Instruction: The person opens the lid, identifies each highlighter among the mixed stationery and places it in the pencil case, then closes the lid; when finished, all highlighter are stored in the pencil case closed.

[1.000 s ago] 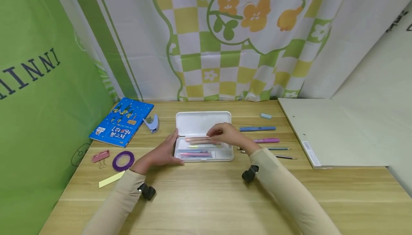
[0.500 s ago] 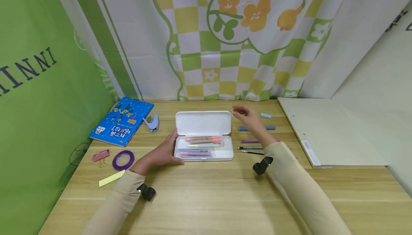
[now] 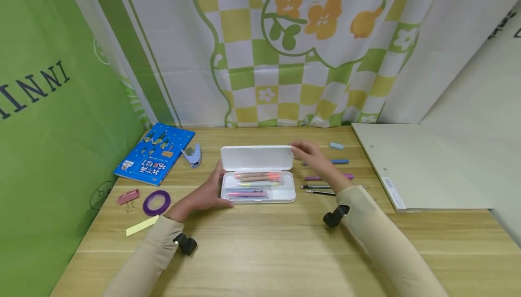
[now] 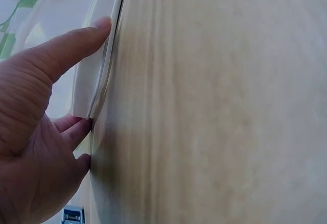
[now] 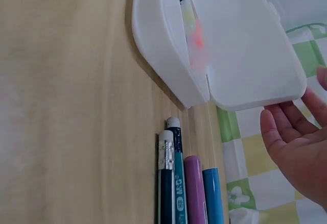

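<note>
A white pencil case (image 3: 285,194) lies in the middle of the wooden table with several coloured pens (image 3: 257,178) inside. Its lid (image 3: 256,158) is hinged at the back and stands partly raised. My right hand (image 3: 304,150) is open, and its fingertips touch the lid's far right corner. In the right wrist view the lid (image 5: 240,45) tilts over the base, with the palm of my right hand (image 5: 296,142) beside its edge. My left hand (image 3: 210,189) rests against the case's left end. There its thumb (image 4: 66,45) lies straight along the case (image 4: 89,76).
Right of the case lie a blue pen (image 3: 339,161), a purple pen (image 3: 346,176), two pencils (image 3: 317,189) and an eraser (image 3: 336,146). A grey folder (image 3: 411,166) lies far right. At left are a blue book (image 3: 154,153), a stapler (image 3: 192,156), a tape ring (image 3: 156,202), a clip (image 3: 127,196) and a yellow note (image 3: 140,225).
My right hand left the pens in the case, swung out to the right and came back to the lid's corner. The lid has lifted from lying flat. My left hand stayed put.
</note>
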Tool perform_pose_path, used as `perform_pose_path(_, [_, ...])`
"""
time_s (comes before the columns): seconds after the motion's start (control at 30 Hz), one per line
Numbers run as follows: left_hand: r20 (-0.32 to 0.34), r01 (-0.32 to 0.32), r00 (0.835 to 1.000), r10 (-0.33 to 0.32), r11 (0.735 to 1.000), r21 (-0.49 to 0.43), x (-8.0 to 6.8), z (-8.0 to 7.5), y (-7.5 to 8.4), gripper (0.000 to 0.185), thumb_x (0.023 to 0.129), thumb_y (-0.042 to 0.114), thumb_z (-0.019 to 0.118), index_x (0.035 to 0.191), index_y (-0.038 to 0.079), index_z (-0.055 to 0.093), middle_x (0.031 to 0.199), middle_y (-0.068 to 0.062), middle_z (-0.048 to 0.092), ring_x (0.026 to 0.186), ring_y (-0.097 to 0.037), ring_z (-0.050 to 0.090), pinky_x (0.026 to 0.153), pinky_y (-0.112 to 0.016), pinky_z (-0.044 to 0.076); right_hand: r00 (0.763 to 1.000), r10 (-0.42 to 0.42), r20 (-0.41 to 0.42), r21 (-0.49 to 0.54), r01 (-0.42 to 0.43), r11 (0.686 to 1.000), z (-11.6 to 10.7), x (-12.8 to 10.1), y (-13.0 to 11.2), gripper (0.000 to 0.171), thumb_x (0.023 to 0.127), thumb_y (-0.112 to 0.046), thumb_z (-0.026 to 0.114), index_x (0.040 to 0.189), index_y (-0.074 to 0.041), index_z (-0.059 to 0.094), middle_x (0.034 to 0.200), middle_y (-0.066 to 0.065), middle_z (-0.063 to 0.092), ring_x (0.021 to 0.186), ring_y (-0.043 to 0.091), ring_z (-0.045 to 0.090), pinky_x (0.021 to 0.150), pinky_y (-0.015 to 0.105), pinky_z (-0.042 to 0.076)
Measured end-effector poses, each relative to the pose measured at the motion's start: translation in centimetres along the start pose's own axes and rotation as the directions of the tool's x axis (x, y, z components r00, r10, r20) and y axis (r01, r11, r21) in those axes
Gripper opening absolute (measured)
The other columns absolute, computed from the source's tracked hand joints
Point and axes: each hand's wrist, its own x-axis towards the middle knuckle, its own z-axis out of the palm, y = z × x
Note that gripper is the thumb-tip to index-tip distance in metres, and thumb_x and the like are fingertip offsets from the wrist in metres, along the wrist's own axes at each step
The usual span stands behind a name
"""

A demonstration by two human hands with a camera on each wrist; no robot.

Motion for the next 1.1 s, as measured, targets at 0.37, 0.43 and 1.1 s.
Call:
perform_pose_path(0.37, [0.08, 0.083, 0.994, -0.08, 0.996, -0.04, -1.1, -1.0, 0.1, 0.115, 0.081, 0.041, 0.073, 0.15, 0.004, -0.011, 0.153, -0.027, 0.001, 0.139, -0.043, 0.012, 0.11, -0.057, 0.015, 0.967, -0.097, 0.234, -0.21, 0.148, 0.966, 0.9, -3.0, 1.3, 0.04, 0.097, -0.027, 0.054, 0.125, 0.001, 0.06, 0.135, 0.019, 0.051, 0.124, 0.036, 0.047, 0.096, 0.048, 0.044])
perform_pose_path(0.43, [0.094, 0.068, 0.993, -0.066, 0.998, -0.017, -1.3, -1.2, 0.2, 0.103, 0.087, 0.044, 0.064, 0.151, 0.002, -0.004, 0.153, -0.026, 0.001, 0.139, -0.043, 0.01, 0.11, -0.058, 0.015, 0.956, -0.119, 0.268, -0.26, 0.19, 0.947, 1.2, -3.4, 1.4, 0.041, 0.094, -0.024, 0.059, 0.127, 0.001, 0.058, 0.139, 0.02, 0.046, 0.127, 0.038, 0.042, 0.099, 0.05, 0.04])
perform_pose_path(1.1, [0.103, 0.014, 0.994, -0.021, 0.998, 0.067, -0.8, -1.4, 0.2, 0.087, 0.088, 0.039, 0.065, 0.151, 0.003, 0.017, 0.154, -0.021, 0.017, 0.141, -0.037, 0.013, 0.112, -0.051, 0.015, 0.946, -0.14, 0.291, -0.52, 0.279, 0.807, 2.6, -4.7, 1.6, 0.07, 0.079, -0.021, 0.077, 0.137, 0.004, 0.045, 0.145, 0.024, 0.034, 0.131, 0.042, 0.034, 0.103, 0.053, 0.034])
